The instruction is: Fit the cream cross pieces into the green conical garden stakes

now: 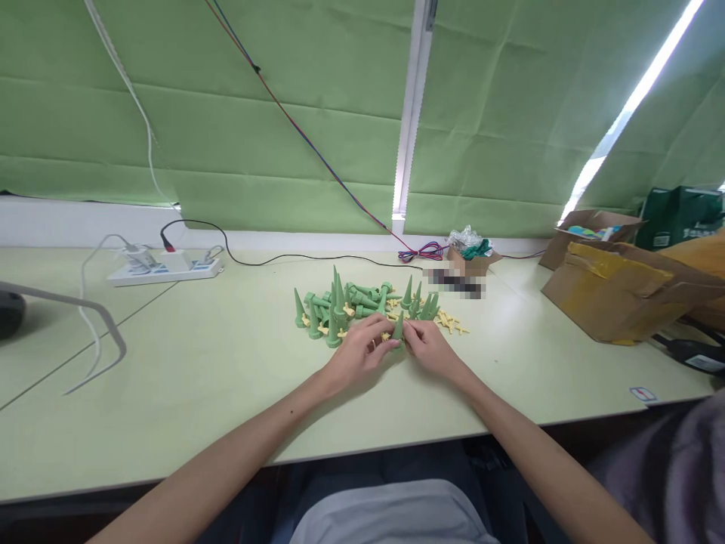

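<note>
"Holding something, is the left hand (361, 349)?"

"Yes, thumb and fingers are closed on the lower part of a green cone (399, 325), point up, just in front of the green pile (367, 310)."

"And the right hand (430, 346)?"

"Curled, with its fingertips at the other side of that cone, near the base. Whether they pinch a small part as well, I can't tell; the fingers hide it."

"Does the cone touch the table (198, 393)?"

"Can't tell either. The hands cover its foot."

"What's around the pile?"

"Upright cones (300, 311) stand at its left and right ends. Yellow pieces (447, 322) lie scattered at its right, a few more among the green ones."

"Farther out?"

"Well left of the pile, a white power strip (164, 275) with plugs in it. Behind the pile, to the right, a coil of red and blue wire (422, 252) and a small open carton (474, 264) with clear plastic (464, 238) inside. Well right of the pile, a larger cardboard box (628, 298) with yellow tape."
</note>
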A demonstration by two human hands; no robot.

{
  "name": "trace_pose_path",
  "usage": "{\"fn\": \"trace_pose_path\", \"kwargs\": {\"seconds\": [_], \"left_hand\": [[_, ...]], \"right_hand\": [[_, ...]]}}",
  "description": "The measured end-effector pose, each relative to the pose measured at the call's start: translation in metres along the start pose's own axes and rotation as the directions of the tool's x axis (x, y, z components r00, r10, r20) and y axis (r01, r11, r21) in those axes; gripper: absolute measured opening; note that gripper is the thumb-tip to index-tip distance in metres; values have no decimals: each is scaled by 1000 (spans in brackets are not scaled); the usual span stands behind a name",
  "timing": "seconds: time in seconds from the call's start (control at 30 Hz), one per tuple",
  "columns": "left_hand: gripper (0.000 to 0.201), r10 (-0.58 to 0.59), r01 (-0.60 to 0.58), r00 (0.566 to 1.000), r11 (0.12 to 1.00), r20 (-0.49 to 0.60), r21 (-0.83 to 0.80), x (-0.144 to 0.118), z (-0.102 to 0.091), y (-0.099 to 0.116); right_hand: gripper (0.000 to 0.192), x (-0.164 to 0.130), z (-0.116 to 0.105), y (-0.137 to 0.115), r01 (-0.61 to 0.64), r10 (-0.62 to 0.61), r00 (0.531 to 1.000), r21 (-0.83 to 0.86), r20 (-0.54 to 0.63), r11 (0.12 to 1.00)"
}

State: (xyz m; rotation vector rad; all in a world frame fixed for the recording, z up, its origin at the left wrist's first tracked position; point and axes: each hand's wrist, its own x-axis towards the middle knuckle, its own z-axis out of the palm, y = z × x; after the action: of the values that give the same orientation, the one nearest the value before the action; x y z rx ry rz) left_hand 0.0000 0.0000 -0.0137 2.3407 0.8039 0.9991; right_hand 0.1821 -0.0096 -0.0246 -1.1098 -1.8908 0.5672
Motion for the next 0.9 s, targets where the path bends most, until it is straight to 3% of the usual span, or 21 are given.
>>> {"fn": "trace_pose_path", "kwargs": {"seconds": [0.23,0.43,0.9], "left_hand": [[19,-143,142,990,982,1,-128,1,2,6],[22,-266,287,958,889,108,-358,1,2,10],[35,-272,365,931,719,243,-592,6,-2,6]], "right_hand": [[44,3,0,-1,-78,75,997,104,33,992],[44,2,3,2,-109,96,993,208,74,972],[42,-2,3,2,-38,30,999,200,43,979]]}}
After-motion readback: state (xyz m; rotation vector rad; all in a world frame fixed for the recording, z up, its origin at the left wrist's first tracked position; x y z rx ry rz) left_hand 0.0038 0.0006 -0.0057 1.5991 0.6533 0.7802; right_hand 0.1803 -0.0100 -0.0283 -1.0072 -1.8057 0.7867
